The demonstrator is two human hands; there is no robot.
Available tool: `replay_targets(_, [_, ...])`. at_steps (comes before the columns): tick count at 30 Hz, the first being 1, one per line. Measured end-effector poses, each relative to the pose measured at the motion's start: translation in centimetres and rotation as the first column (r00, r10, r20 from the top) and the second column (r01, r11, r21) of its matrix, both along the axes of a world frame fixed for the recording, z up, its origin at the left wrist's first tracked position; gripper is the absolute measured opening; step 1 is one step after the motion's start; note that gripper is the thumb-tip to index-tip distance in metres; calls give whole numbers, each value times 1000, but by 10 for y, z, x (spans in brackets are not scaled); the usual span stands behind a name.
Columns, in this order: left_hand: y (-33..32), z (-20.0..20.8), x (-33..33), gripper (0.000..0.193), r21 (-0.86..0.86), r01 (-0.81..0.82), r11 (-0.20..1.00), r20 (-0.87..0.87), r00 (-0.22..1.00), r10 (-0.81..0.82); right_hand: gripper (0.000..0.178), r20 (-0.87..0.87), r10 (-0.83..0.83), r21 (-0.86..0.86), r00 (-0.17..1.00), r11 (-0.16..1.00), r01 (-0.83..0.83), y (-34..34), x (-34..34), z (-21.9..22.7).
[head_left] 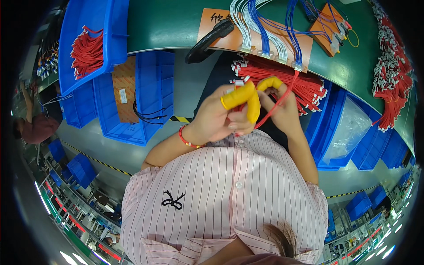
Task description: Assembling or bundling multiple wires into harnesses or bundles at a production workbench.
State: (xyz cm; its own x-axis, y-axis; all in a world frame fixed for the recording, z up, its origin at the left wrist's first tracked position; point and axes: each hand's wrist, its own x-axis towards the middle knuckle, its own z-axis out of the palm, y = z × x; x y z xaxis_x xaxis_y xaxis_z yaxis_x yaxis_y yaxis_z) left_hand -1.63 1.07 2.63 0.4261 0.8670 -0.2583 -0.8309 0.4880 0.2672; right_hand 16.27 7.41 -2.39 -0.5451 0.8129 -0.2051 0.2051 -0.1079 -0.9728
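My left hand [213, 115], with yellow finger covers on it, is closed on a red wire harness [279, 102]. A white connector [240, 82] pokes out at its fingertips. Close on the right, my right hand [285, 110] is curled with a yellow cover on a bent finger, and the red strand runs across it. The strand rises to a clear socket [297, 66] at the edge of an orange board [212, 37]. Blue and white wire bundles [265, 35] enter similar sockets there. What lies inside my curled fingers is partly hidden.
Red harnesses with white ends [304, 90] are heaped just beyond my hands. A black handle-like object [211, 42] juts over the green bench [163, 26]. Blue bins [154, 88] stand on both sides, one holding red wires [88, 53]. More red harnesses [391, 79] hang at right.
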Motion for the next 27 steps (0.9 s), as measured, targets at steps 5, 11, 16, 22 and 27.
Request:
replay_targets(5, [-9, -17, 2, 40, -96, 102, 990, 182, 980, -83, 11, -187, -112, -333, 976, 942, 44, 3, 9, 23])
replay_targets(11, [-4, -5, 7, 28, -29, -186, 982, -425, 892, 156, 12, -109, -118, -195, 987, 976, 95, 1, 8, 36])
replay_targets(16, [10, -11, 6, 31, 114, -194, 974, -634, 741, 222, 17, 124, -59, 234, 991, 972, 29, -10, -8, 41])
replay_targets(22, [26, -26, -5, 31, 138, -222, 965, -634, 729, 259, 17, 62, 47, -294, 997, 955, -27, 12, 40, 51])
replay_targets(27, [31, -23, -7, 28, 165, -235, 958, -622, 729, 286, 16, -198, -291, -380, 936, 903, 200, 22, 73, 37])
